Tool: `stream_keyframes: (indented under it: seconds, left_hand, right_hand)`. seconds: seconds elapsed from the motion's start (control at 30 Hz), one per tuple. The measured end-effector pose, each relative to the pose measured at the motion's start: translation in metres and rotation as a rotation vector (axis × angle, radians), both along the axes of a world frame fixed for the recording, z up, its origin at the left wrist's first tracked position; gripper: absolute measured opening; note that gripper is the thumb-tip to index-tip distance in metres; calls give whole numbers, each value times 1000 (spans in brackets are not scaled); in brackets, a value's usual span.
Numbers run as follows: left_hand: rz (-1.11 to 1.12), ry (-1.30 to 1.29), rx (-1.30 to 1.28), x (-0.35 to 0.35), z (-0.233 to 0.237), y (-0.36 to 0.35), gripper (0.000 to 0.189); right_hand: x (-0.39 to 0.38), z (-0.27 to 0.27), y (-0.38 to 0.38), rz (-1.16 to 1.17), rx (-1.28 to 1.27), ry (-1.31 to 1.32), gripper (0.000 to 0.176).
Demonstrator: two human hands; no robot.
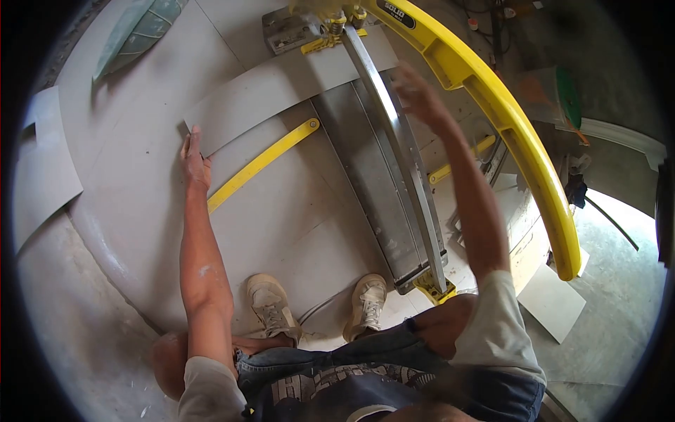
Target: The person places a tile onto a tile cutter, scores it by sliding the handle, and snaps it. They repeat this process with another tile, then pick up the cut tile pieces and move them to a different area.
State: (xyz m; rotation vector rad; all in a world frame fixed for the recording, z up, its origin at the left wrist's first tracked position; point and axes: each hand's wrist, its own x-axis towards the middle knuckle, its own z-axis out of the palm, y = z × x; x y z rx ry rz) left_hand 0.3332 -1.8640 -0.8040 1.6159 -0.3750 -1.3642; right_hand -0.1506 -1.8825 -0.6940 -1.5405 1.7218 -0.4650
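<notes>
A long pale tile (281, 88) lies across the bed of a tile cutter (373, 176), beneath its steel rail (383, 105). My left hand (195, 160) is closed on the tile's left end, thumb along the edge. At the other end my right hand (418, 95) is blurred, its fingers stretched out with the tips right by the tile's corner. The cutter's long yellow handle (520, 133) arches over my right forearm, and its yellow support arm (264, 165) sticks out to the left below the tile.
My shoes (271, 306) stand close before the cutter. A green leaf-shaped piece (140, 35) lies at the upper left, and another pale tile (46, 169) at the left edge. On the right are a square tile piece (552, 302) and a thin dark rod (612, 224).
</notes>
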Motion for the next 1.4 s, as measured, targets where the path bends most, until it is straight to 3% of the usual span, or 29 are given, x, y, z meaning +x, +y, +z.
stream_keyframes:
  seconds: [0.03, 0.07, 0.13, 0.17, 0.23, 0.3, 0.4, 0.47, 0.53, 0.57, 0.6, 0.63, 0.7, 0.83, 0.93, 1.03, 1.23, 1.33, 1.4]
  left_hand:
    - [7, 38, -45, 2, -1, 1, 76]
    - [11, 77, -89, 4, -3, 2, 75]
    - [34, 108, -121, 5, -9, 4, 71]
    - [55, 100, -112, 6, -13, 5, 68]
    - [127, 50, -52, 5, -13, 9, 59]
    - [237, -39, 45, 6, -7, 8, 48]
    - [224, -578, -87, 16, -28, 2, 39]
    - [41, -881, -307, -41, 36, 16, 33]
    - [-260, -1050, -664, -110, 41, 35, 24]
    - [-576, -839, -614, -153, 67, 48, 29]
    - [-644, -543, -511, -203, 102, 59, 39]
    - [-903, -769, -663, -234, 84, 72, 56]
    - [-1193, -921, -379, -282, 113, 100, 69]
    - [-1212, -1065, -345, -311, 53, 132, 85]
    - [-1110, -976, -404, -288, 35, 135, 100]
    - [-801, -1001, -211, -297, 43, 153, 116]
    - [-1070, -851, 153, -297, 50, 134, 132]
    - [-1101, -836, 201, -296, 59, 129, 134]
    - [-1103, -840, 205, -296, 52, 128, 134]
  right_hand:
    - [3, 36, 9, -283, 200, -274, 55]
    - [-28, 57, 24, -215, 187, -611, 63]
    - [-44, 123, 55, -248, 213, -844, 77]
    - [-31, 179, 68, -352, 252, -741, 81]
    - [-35, 232, 87, -96, 340, -1079, 83]
    - [-3, 271, 111, -339, 138, -885, 84]
    - [4, 305, 122, -145, 139, -501, 82]
    - [14, 318, 121, -63, 229, -310, 81]
    - [37, 328, 115, -78, 351, -210, 80]
    - [43, 332, 113, -106, 381, -158, 76]
    - [46, 335, 113, -95, 397, -133, 75]
    - [46, 337, 112, -84, 412, -106, 74]
    - [55, 345, 112, -91, 437, 13, 69]
    - [50, 334, 119, 17, 364, 131, 66]
    - [41, 323, 122, 99, 277, 137, 65]
    - [39, 318, 128, 120, 304, 106, 65]
    - [33, 312, 129, 158, 202, 92, 64]
    - [30, 300, 141, 193, 81, 86, 65]
    - [36, 310, 149, 156, 180, 115, 65]
